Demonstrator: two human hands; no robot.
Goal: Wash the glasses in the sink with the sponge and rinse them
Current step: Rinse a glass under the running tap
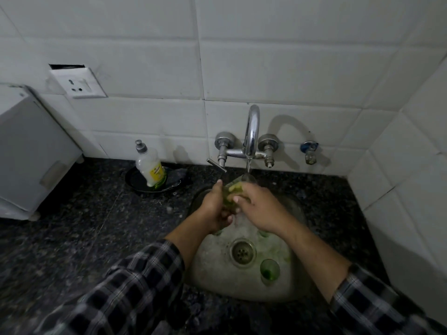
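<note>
One glass lies within left hand and right hand fingers.

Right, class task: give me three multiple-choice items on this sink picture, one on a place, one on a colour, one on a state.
1. Where does the dish soap bottle stand? A in the sink; B on a black dish left of the tap; C on the white cabinet.
2. What colour is the glass beside the drain? A green; B red; C blue.
3. The tap is: A shut off; B running; C wrapped in cloth.
Answers: B, it stands on the black dish on the counter; A, its tint is green; B, water falls onto the held glass.
</note>
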